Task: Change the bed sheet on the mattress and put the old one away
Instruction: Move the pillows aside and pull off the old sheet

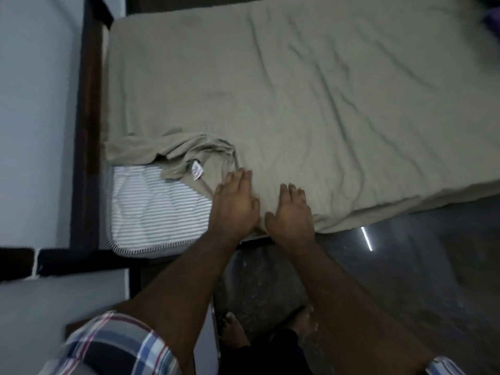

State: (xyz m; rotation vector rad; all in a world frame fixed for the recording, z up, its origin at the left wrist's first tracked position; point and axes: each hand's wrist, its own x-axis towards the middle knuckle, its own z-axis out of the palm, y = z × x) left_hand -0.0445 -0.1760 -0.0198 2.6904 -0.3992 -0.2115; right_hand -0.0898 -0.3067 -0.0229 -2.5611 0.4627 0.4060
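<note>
Fig. — L hand (234, 202) & R hand (291, 212), fingers flat, pressing crumpled beige bed sheet (297, 104) at near edge; peeled corner w/ bare striped mattress (157, 209) lies just left — L hand nearer.

The person wears a short-sleeved checked shirt — white ground crossed with navy and light-blue bands and thin red lines. The left sleeve (113, 345) ends above the elbow, and a corner of the right sleeve (443, 365) shows the same check. Both forearms are bare. Lower garment is dark, detail unclear. 2 bare feet (235, 331) — no shoes or socks.
</note>
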